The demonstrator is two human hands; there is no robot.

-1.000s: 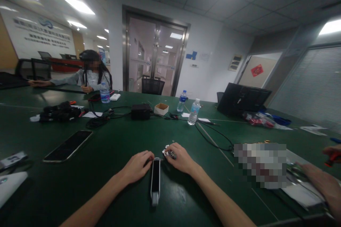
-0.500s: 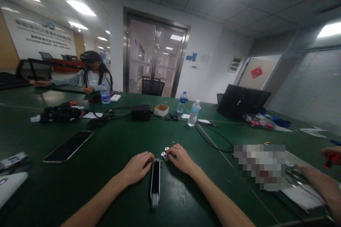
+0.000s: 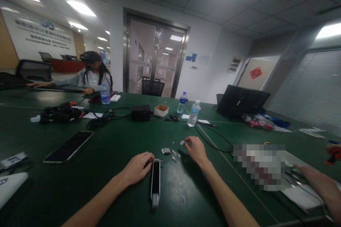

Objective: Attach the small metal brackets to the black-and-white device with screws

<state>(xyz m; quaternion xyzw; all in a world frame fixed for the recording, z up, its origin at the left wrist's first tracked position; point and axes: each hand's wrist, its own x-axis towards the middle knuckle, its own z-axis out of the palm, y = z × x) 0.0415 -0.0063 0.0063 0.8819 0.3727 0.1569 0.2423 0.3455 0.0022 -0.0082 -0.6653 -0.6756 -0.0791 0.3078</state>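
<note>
My left hand (image 3: 141, 166) rests on the table, its closed fingers against the upper end of a long, narrow black piece with a white frame (image 3: 156, 181). A small pin-like bit sticks out at that end, to the right. My right hand (image 3: 196, 150) is further right, thumb and fingertips pinched on a small silver metal bracket (image 3: 182, 143). Between the hands lie another small metal bracket (image 3: 165, 151) and several loose nuts or washers (image 3: 174, 156), too small to tell apart. My left fingertips are partly hidden.
A phone (image 3: 68, 147) lies left. Cables, a black box (image 3: 141, 112), an open carton (image 3: 161, 110) and water bottles (image 3: 193, 113) stand beyond. A co-worker's hand (image 3: 317, 181) is at the right, beside a white board; another person sits across the table (image 3: 119, 134).
My right hand has moved right and slightly away from me with a small bracket, uncovering the loose nuts or washers and the other bracket. My left hand has stayed in place.
</note>
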